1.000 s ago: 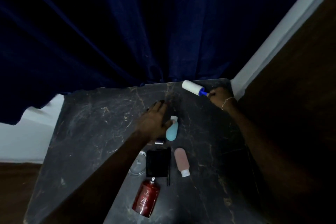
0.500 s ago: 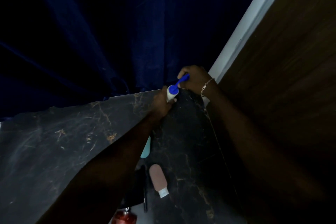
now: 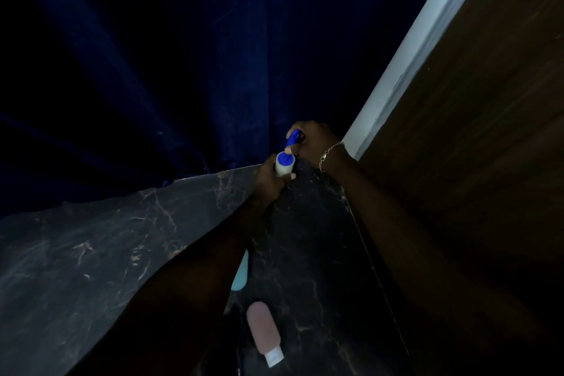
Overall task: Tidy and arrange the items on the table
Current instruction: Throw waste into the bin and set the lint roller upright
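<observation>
A lint roller with a white roll and a blue handle stands nearly upright at the far edge of the dark marble table. My right hand grips the blue handle from above. My left hand wraps around the white roll from the left. A pink tube with a white cap lies near the bottom centre. A light blue bottle peeks out from under my left forearm.
A dark blue curtain hangs behind the table's far edge. A white wall strip and a brown wooden panel rise on the right, close to the table's right edge.
My left hand left the blue bottle and went to the lint roller's white roll. My right hand tipped the roller from lying to upright. The camera came closer and turned right.
</observation>
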A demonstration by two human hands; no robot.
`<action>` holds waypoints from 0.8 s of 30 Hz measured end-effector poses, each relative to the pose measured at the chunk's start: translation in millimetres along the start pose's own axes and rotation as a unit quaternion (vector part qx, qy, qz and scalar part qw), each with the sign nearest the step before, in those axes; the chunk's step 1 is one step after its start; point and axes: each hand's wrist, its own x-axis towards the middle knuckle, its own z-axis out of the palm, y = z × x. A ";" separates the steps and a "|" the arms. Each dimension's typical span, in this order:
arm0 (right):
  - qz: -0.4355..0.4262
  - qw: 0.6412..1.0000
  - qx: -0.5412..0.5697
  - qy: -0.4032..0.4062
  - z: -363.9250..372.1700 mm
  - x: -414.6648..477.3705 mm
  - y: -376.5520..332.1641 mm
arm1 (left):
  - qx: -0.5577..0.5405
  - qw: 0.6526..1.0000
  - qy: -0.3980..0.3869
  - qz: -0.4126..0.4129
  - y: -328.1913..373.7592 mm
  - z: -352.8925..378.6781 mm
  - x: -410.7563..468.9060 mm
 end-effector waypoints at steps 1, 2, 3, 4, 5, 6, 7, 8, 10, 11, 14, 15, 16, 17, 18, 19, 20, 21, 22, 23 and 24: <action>-0.001 1.000 0.001 -0.001 1.2 1.0 1.3 | 0.003 1.000 0.001 0.002 -2.1 0.2 0.7; -0.002 1.000 0.003 -0.001 2.4 2.4 1.6 | 0.004 1.000 0.001 0.005 -4.7 -0.1 1.6; -0.004 1.000 0.001 -0.001 4.3 4.4 1.3 | 0.004 1.000 0.000 0.006 -7.2 -1.1 3.4; -0.005 1.000 -0.001 0.001 6.2 6.2 1.0 | 0.002 1.000 -0.003 0.006 -9.5 -2.3 4.9; -0.005 1.000 -0.002 0.004 7.6 8.0 0.2 | -0.002 1.000 -0.004 0.007 -11.3 -3.3 6.4; -0.002 1.000 -0.001 0.008 9.1 9.4 -0.8 | -0.004 1.000 -0.004 0.009 -12.9 -4.2 7.2; 0.002 1.000 0.000 0.012 10.2 10.0 -1.5 | -0.002 1.000 -0.005 0.009 -14.1 -4.0 6.9; 0.005 1.000 -0.001 0.011 11.5 10.8 -3.1 | 0.002 1.000 -0.007 0.008 -14.6 -4.7 6.5; 0.009 1.000 -0.013 -0.001 14.4 11.3 -5.5 | 0.010 1.000 -0.012 0.008 -14.0 -6.4 5.4; 0.013 1.000 -0.016 -0.010 16.0 11.1 -6.2 | 0.010 1.000 -0.016 0.010 -13.8 -7.6 5.0; 0.034 0.999 -0.010 -0.024 18.3 11.4 -4.9 | 0.009 0.999 -0.034 0.009 -12.1 -11.5 3.2; 0.040 0.999 -0.005 -0.027 18.7 10.9 -3.7 | 0.009 0.999 -0.040 0.006 -11.3 -14.2 2.2; 0.045 0.998 -0.001 -0.032 19.2 10.2 -2.4 | 0.010 0.999 -0.047 0.001 -10.4 -17.7 0.8; 0.048 0.998 0.001 -0.038 19.2 9.3 -0.1 | 0.011 0.999 -0.051 -0.005 -9.4 -21.5 -0.6; 0.051 0.998 0.007 -0.042 19.0 7.2 2.2 | 0.017 0.998 -0.053 -0.010 -8.1 -26.6 -3.2; 0.056 0.997 0.016 -0.044 18.4 3.5 4.9 | 0.037 0.998 -0.051 -0.013 -6.8 -32.5 -6.6; 0.063 0.997 0.028 -0.041 17.5 -1.4 7.4 | 0.072 0.996 -0.045 -0.014 -5.5 -39.5 -11.2; 0.071 0.996 0.037 -0.034 16.9 -7.1 9.5 | 0.112 0.993 -0.037 -0.011 -4.7 -47.2 -16.6; 0.078 0.996 0.041 -0.022 16.1 -12.8 12.3 | 0.149 0.988 -0.027 -0.002 -3.6 -54.6 -21.8; 0.081 0.996 0.038 -0.009 15.7 -19.2 13.4 | 0.181 0.983 -0.017 0.012 -2.1 -63.3 -29.2; 0.080 0.996 0.032 0.005 16.0 -26.0 14.0 | 0.211 0.977 -0.008 0.029 -0.6 -71.9 -37.8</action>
